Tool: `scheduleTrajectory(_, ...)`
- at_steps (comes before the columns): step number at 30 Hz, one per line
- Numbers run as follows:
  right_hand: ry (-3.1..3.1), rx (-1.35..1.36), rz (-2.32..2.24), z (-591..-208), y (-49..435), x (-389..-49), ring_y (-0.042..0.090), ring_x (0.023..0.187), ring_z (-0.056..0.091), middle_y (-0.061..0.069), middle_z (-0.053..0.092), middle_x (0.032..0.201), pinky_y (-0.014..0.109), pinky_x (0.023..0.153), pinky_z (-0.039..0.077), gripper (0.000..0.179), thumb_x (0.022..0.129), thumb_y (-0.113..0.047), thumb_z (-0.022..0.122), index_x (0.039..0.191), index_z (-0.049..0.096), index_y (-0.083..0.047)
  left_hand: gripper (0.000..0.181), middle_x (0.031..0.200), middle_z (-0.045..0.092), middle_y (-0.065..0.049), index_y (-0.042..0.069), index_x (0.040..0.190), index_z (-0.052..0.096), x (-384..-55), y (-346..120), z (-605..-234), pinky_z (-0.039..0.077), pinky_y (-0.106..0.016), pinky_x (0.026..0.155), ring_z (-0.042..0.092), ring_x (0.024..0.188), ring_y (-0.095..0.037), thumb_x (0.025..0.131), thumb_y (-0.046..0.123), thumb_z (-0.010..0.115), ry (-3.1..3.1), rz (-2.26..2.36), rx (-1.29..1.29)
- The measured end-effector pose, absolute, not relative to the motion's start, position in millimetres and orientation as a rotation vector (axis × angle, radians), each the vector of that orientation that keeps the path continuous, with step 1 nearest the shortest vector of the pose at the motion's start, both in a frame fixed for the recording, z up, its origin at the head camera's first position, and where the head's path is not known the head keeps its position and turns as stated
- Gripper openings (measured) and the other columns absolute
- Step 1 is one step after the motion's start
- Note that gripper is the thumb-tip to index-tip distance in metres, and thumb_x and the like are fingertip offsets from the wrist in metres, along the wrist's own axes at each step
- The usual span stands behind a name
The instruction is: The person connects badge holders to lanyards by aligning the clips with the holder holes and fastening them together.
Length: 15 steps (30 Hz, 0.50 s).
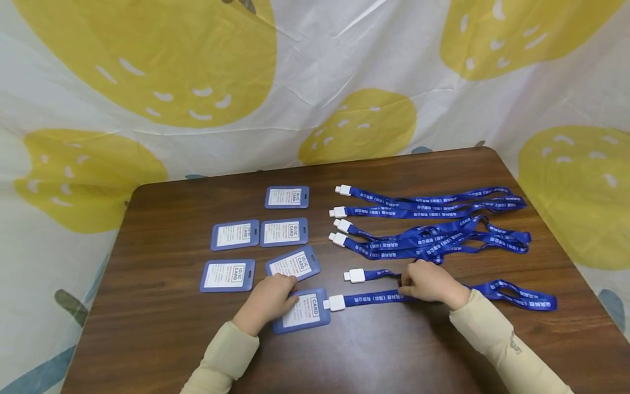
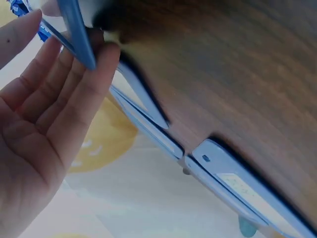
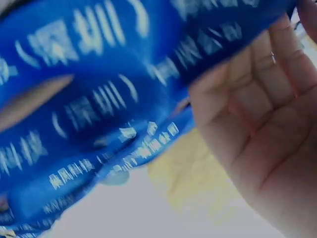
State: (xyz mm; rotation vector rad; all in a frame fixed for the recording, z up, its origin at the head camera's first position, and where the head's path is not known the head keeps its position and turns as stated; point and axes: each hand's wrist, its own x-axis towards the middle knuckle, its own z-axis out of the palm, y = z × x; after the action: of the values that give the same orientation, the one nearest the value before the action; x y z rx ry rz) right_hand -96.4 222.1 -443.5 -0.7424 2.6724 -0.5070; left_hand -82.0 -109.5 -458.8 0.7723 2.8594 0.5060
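Note:
My left hand holds a blue badge holder by its left end, thumb on top. In the left wrist view, the edge of this badge holder sits between thumb and fingers. A white clip on a blue lanyard meets the slotted right end of the holder. My right hand grips that lanyard's strap farther right; printed blue strap fills much of the right wrist view. Just behind lies a second lanyard's white clip, its strap running under the right hand.
Several blue badge holders with white cards lie at the left and back of the brown wooden table. More blue lanyards stretch across the right side, white clips facing left. A fruit-patterned cloth hangs behind the table.

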Motion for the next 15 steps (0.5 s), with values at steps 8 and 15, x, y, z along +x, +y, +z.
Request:
scheduleTrajectory(8, 2.773, -0.778, -0.603, -440.3, 207.8, -101.0, 0.002, 0.044, 0.030, -0.012, 0.034, 0.048, 0.019, 0.042, 0.029, 0.030, 0.081, -0.018, 0.068, 0.055, 0.054, -0.016, 0.024, 0.055, 0.045, 0.002, 0.013, 0.059, 0.048, -80.1, -112.4, -457.1, 0.037, -0.032, 0.045, 0.041, 0.050, -0.014, 0.077, 0.011, 0.065, 2.918, 0.484, 0.769)
scheduleTrajectory(15, 2.864, -0.884, -0.636, -443.3, 183.9, -107.5, 0.004, 0.055, 0.044, -0.010, 0.054, 0.062, 0.023, 0.049, 0.039, 0.006, 0.079, -0.017, 0.069, 0.075, 0.067, -0.012, 0.009, 0.060, 0.051, 0.006, 0.009, 0.073, 0.062, -85.8, -117.3, -456.1, 0.038, -0.026, 0.049, 0.042, 0.051, -0.008, 0.082, 0.012, 0.064, 2.887, 0.630, 0.741)
